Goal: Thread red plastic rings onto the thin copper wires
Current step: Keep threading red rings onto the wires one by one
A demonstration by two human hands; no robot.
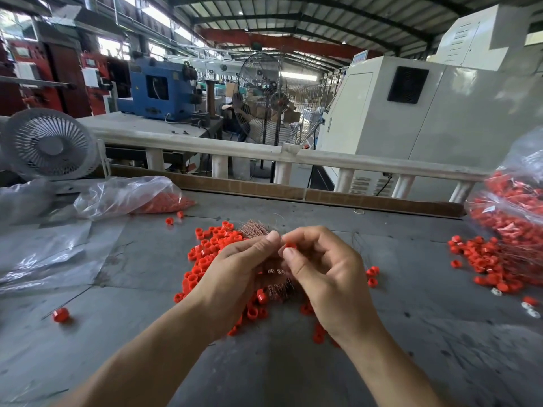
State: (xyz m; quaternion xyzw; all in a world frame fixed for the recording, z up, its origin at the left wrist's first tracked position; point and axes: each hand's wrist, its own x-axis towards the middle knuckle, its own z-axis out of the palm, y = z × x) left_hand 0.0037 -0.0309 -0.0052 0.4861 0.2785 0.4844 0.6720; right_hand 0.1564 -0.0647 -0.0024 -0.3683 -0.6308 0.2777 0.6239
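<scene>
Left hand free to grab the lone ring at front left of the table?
Probably not at once: the left hand is pinching at the copper wires. The path to the ring is bare table, so once it lets go, likely yes.

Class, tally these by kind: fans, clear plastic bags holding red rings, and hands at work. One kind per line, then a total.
Fans: 2, a small grey fan and a tall pedestal fan
Bags of red rings: 2
Hands: 2, left hand, right hand
Total: 6
</scene>
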